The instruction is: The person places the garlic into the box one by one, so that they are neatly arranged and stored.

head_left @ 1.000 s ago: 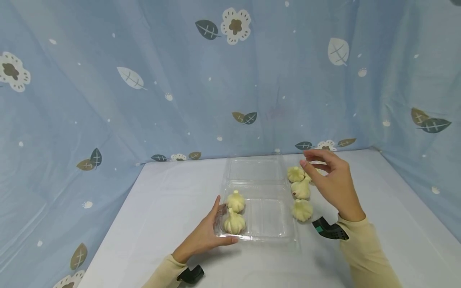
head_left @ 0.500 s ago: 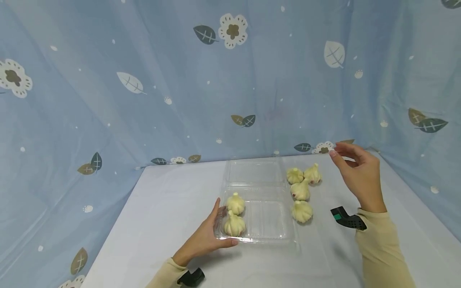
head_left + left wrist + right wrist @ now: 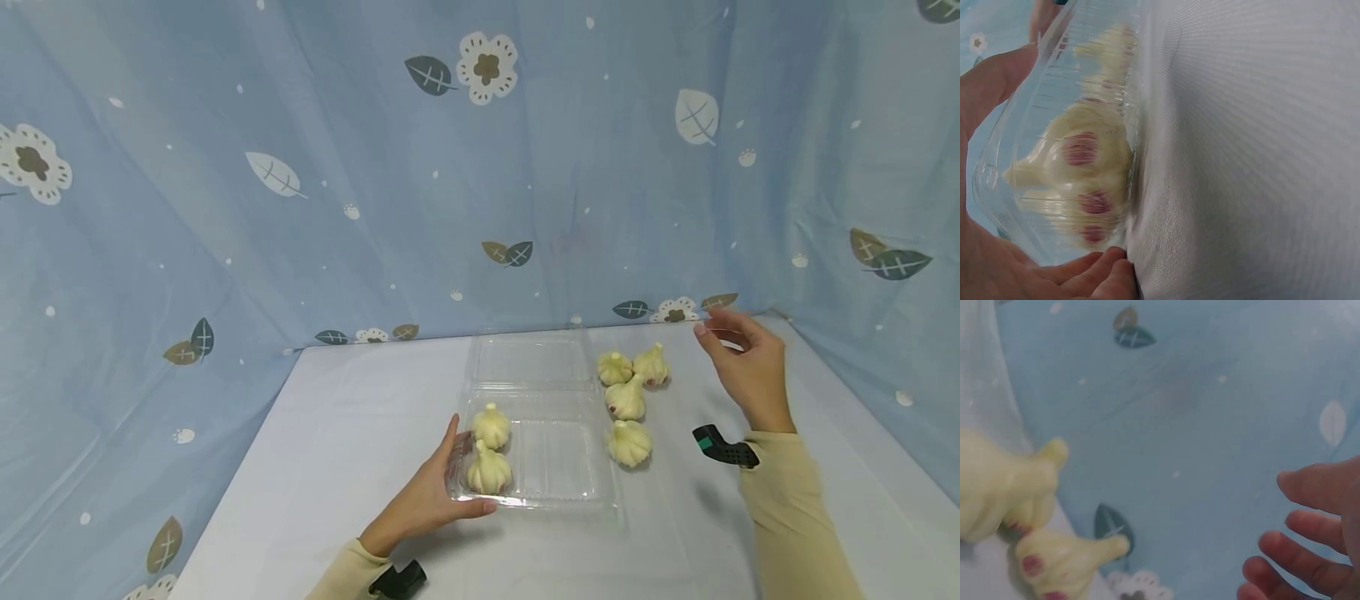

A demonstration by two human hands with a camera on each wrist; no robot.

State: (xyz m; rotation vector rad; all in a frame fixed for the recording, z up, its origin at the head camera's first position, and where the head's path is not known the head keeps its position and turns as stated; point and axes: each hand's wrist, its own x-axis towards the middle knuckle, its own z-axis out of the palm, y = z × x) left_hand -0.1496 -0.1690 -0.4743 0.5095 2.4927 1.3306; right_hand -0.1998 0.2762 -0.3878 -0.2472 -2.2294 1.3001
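Note:
A clear plastic clamshell box (image 3: 558, 458) lies on the table with its lid (image 3: 532, 360) folded back. My left hand (image 3: 420, 502) grips its left side, thumb along the front edge and fingers around the far side. Two garlic bulbs sit in the left part of the box, the rear bulb (image 3: 491, 425) just behind the front bulb (image 3: 489, 470). Through the box wall, pinkish patches show on the garlic (image 3: 1082, 150) in the left wrist view. To the right, my right hand (image 3: 753, 371) hovers with loosely bent fingers and holds nothing. Several loose garlic bulbs (image 3: 628, 443) lie between it and the box.
White cloth (image 3: 352, 408) covers the table, and a blue curtain (image 3: 360, 167) with leaves and flowers hangs along its back edge. A black wrist device (image 3: 723, 447) projects from the right sleeve, and a similar device (image 3: 399, 580) from the left.
My right hand has moved right, away from over the loose garlic, uncovering the rear right bulb. It has barely shifted in the last half second. The left hand keeps its hold on the box.

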